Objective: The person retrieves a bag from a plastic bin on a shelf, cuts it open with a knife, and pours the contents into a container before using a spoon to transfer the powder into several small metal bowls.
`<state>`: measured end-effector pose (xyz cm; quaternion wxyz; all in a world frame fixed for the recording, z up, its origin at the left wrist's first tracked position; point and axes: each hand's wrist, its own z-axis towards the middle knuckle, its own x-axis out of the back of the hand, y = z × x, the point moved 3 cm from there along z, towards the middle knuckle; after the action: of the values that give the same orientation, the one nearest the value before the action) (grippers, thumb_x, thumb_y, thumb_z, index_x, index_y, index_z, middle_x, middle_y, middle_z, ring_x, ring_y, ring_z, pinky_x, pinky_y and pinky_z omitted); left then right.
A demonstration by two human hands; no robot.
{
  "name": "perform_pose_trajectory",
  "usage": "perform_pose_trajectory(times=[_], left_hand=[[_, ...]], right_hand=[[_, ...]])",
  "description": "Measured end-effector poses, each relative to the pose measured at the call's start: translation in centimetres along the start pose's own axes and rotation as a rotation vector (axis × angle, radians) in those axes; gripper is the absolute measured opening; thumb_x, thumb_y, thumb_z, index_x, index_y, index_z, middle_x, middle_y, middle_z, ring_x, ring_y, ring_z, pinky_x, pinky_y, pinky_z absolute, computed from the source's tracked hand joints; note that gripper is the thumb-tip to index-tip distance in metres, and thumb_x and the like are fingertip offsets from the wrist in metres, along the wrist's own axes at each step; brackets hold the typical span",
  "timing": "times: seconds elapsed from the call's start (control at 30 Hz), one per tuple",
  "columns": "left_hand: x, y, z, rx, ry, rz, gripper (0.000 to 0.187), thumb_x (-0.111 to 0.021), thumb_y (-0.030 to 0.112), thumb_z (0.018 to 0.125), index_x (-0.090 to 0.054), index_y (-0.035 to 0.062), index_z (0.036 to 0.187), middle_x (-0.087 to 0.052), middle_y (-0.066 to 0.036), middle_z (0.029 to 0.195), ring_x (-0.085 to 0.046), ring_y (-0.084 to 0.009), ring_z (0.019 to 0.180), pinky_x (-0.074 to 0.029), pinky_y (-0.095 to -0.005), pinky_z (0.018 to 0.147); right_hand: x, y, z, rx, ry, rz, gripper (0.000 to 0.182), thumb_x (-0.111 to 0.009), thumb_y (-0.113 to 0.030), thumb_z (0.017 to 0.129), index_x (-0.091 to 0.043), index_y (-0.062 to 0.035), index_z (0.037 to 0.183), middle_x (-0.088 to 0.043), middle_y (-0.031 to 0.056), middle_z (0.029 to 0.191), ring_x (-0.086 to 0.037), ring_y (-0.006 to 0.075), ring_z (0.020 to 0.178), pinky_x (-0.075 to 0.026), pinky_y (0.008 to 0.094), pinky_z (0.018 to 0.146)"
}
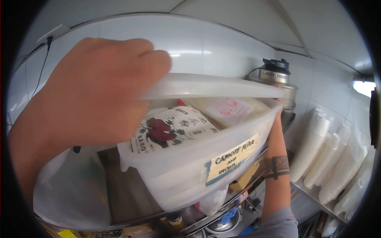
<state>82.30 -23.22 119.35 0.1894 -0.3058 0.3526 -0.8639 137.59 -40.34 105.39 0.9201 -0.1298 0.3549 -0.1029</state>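
A translucent plastic bin (170, 174) sits tilted on a metal shelf, labelled "CAMOTE FLUR AND" with a last word I cannot read surely. Its white lid (218, 85) is raised over the opening. My left hand (107, 83) is closed around the lid's left end. At the bin's right end, my right hand (278, 99) grips near the rim, its fingers mostly hidden. Inside lie a printed flour bag (174, 127) with dark red root vegetables on it and a clear packet (228, 107) with red print.
Behind the bin's right end stands a metal appliance (274, 73) with a black top. Stacks of white cups in plastic sleeves (311, 142) lean on a shelf at right. Another translucent container (71, 190) is at left. Below are a steel bowl (224, 224) and a white plastic bag (214, 202).
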Motion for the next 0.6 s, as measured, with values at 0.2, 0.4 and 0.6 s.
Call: perform_pose_trajectory(times=[0.2,0.4,0.6], left_hand=[[-0.4,-1.5,0.6,0.003,0.061,-0.045,0.028,-0.070,0.000,0.071,-0.057,0.0003,0.095,-0.053,-0.016,0.081,-0.056,-0.0396,0.069,-0.044,-0.0458,0.055],[-1.4,-4.2,1.2,-0.050,0.232,-0.047,0.026,-0.072,0.001,0.083,-0.061,-0.0017,0.106,-0.060,-0.020,0.088,-0.060,-0.0434,0.074,-0.047,-0.0473,0.061],[-0.6,-4.7,2.6,0.077,0.161,-0.024,0.018,-0.069,0.009,0.090,-0.061,-0.0017,0.101,-0.061,-0.022,0.082,-0.061,-0.0438,0.072,-0.048,-0.0485,0.062]], right_hand=[[-5.2,-5.6,-7.3,0.221,0.330,-0.970,0.036,-0.064,-0.032,0.107,-0.073,0.0007,0.095,-0.074,0.0077,0.089,-0.067,0.0157,0.083,-0.052,0.0307,0.079],[-17.7,-8.3,-12.8,0.382,-0.279,-1.215,0.020,-0.065,-0.014,0.104,-0.075,0.0027,0.098,-0.069,0.0054,0.088,-0.064,0.0145,0.085,-0.050,0.0282,0.081],[-30.1,2.4,-7.1,0.097,-1.367,-1.554,0.032,-0.058,-0.005,0.099,-0.069,-0.0016,0.129,-0.072,0.0206,0.128,-0.066,0.0403,0.119,-0.052,0.0463,0.101]])
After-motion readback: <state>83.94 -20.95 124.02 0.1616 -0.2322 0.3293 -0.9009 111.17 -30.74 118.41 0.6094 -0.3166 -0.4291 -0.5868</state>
